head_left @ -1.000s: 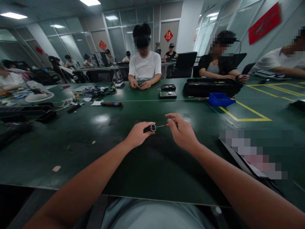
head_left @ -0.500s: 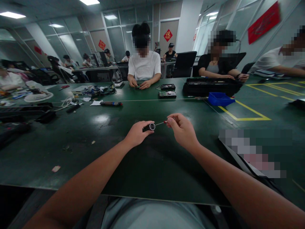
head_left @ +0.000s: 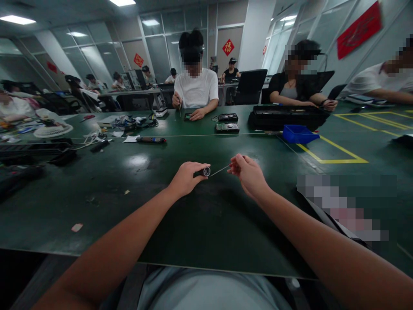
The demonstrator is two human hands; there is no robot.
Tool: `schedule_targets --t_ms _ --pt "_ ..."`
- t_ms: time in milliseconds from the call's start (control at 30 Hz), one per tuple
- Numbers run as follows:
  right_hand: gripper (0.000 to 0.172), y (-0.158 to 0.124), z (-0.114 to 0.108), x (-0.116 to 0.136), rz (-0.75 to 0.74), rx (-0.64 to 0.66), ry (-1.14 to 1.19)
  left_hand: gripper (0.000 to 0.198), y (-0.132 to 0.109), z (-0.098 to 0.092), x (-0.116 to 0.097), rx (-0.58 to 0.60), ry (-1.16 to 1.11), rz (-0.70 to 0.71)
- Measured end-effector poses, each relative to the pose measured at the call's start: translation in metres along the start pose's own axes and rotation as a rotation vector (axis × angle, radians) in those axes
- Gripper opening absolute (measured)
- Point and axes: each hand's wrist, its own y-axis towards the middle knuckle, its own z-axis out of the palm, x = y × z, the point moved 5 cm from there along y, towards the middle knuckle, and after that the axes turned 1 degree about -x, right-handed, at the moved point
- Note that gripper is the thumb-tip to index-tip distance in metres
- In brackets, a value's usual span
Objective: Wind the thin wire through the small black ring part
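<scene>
My left hand (head_left: 184, 178) is closed round a short black flashlight (head_left: 205, 172), whose round, silver-rimmed end faces right and toward me. Its inside is too dark to make out. In my right hand (head_left: 251, 174) is a thin screwdriver (head_left: 222, 169), pinched near its red handle, most of which the fingers hide. The metal shaft slants down to the left, and its tip is close to the lower edge of the flashlight's rim. Whether the tip touches the rim, I cannot tell. Both hands are above the green table (head_left: 206, 232).
Beyond my hands lie a pen-shaped electric screwdriver (head_left: 151, 140), hard drives (head_left: 227, 128), a blue bin (head_left: 299, 134) and a long black casing (head_left: 287, 117). A small fan (head_left: 53, 130) and cables stand at the left. A co-worker (head_left: 195, 88) sits opposite.
The screwdriver's tip has dropped from the flashlight's open end to beside its lower rim, and the shaft slants more steeply. The co-worker opposite has raised one hand with a thin tool.
</scene>
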Motion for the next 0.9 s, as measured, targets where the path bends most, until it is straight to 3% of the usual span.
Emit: schedule_targets --t_ms 167,500,633,800,900 --pt "0.033 -0.005 0.001 0.009 -0.159 0.016 -0.103 0.04 -0.001 -0.001 -0.002 -0.001 0.015 -0.022" --pt "0.028 -0.015 0.008 0.02 -0.301 0.059 -0.278 0.041 -0.001 0.0 -0.004 -0.001 0.009 -0.062" --pt "0.029 -0.023 0.009 0.033 -0.354 0.047 -0.436 0.04 -0.002 0.001 -0.004 -0.01 0.012 -0.066" --pt "0.042 -0.029 0.007 0.044 -0.398 -0.015 -0.707 0.04 -0.003 0.001 -0.004 -0.014 0.013 -0.058" --pt "0.033 -0.031 0.009 0.044 -0.456 0.029 -0.708 0.04 -0.003 0.001 -0.003 -0.012 0.008 -0.06"
